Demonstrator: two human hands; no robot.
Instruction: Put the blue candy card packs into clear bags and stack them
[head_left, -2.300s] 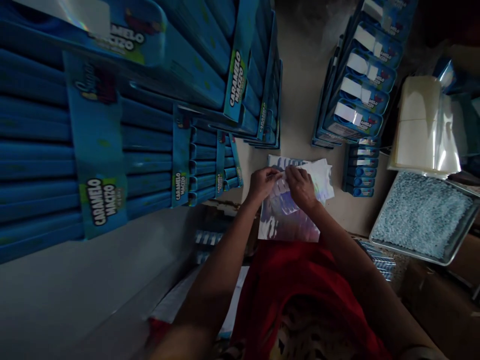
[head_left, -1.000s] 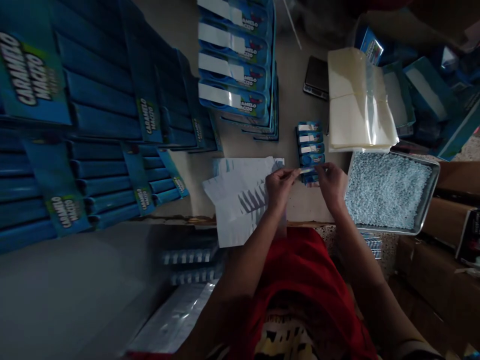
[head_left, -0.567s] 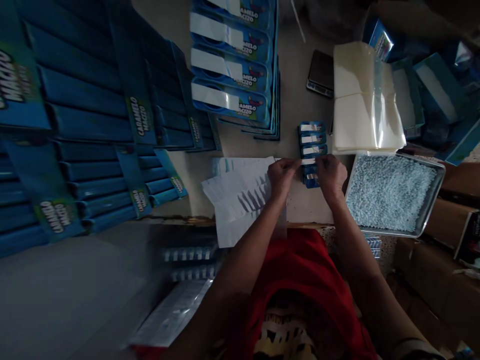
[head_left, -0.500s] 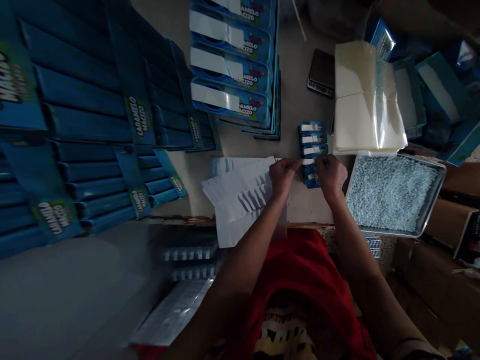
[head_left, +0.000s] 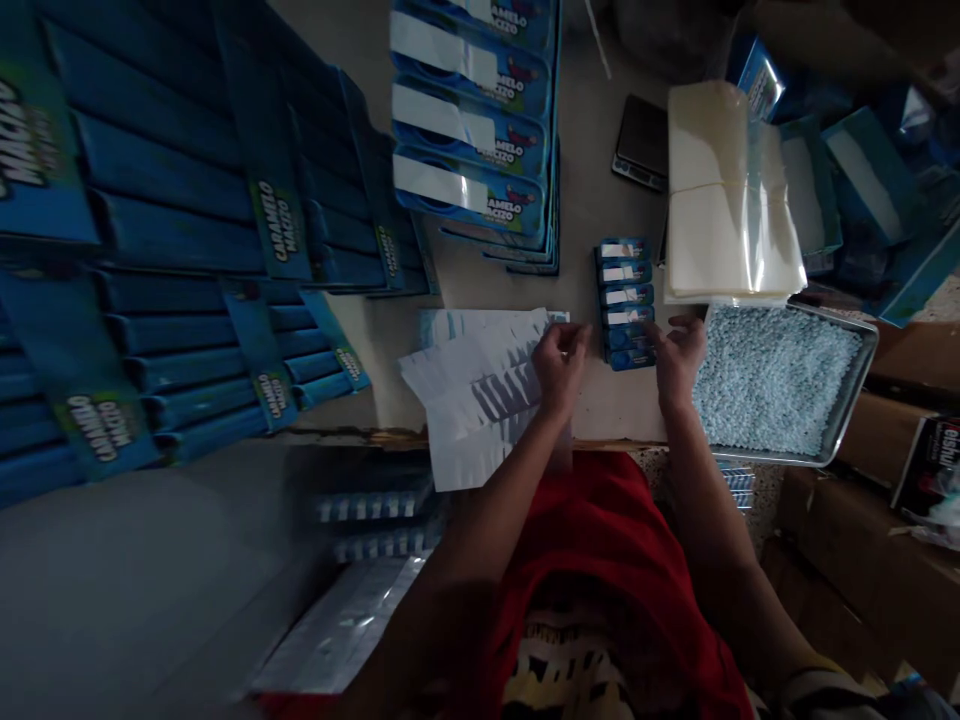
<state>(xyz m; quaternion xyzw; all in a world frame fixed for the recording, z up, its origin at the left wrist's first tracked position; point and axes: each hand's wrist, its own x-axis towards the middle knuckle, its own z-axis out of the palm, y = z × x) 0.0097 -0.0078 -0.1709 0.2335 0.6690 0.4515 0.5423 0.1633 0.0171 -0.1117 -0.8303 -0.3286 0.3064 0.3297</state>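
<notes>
A short column of small blue boxes with white label strips lies on the table between my hands. My left hand hovers over the right edge of a fan of white sticker sheets. Its fingers are curled, and I cannot see what, if anything, is in them. My right hand sits just right of the small boxes, fingers apart and holding nothing. It is close to the left rim of a metal tray full of pale blue pellets.
Tall stacks of blue "Caramelo Macizo" display boxes fill the left side, with more at the back. A pile of clear plastic bags and a small scale lie beyond the tray. Cardboard boxes stand at the right.
Both hands were pinching a white strip over the small blue boxes. They have now let go and drawn apart, the right hand opening toward the tray, the left pulling back over the sheets.
</notes>
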